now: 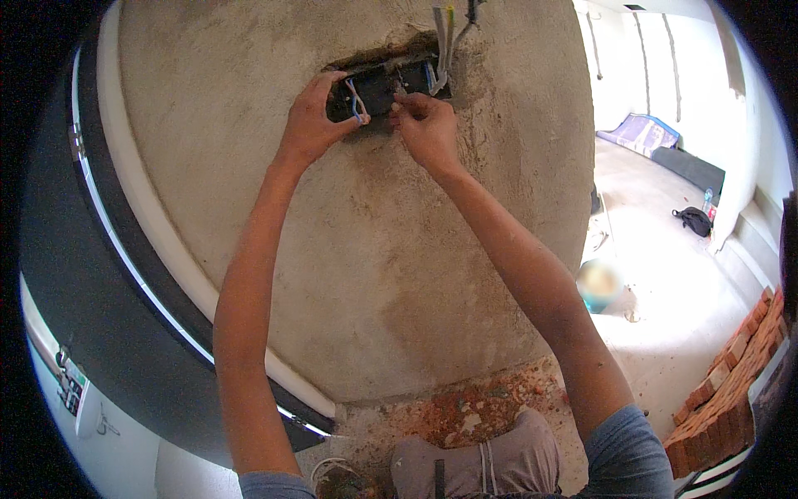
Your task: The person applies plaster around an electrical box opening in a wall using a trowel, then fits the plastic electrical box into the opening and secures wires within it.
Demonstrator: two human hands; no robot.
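A dark electrical wall box sits in a rough slot cut into the bare plaster wall. My left hand grips the box's left end, fingers at the upper edge and thumb along the lower edge. Blue and pinkish wires hang inside that end, their tips close to my left thumb. My right hand is closed in a pinch at the lower middle edge; what lies between its fingertips is too small to make out. Grey cables come down from above into the box's right end.
A dark panel with a light edge strip runs down the left. To the right, beyond the wall's edge, are stacked red bricks, a black bag, a teal bucket and a rolled dark mat. Rubble lies at the wall's foot.
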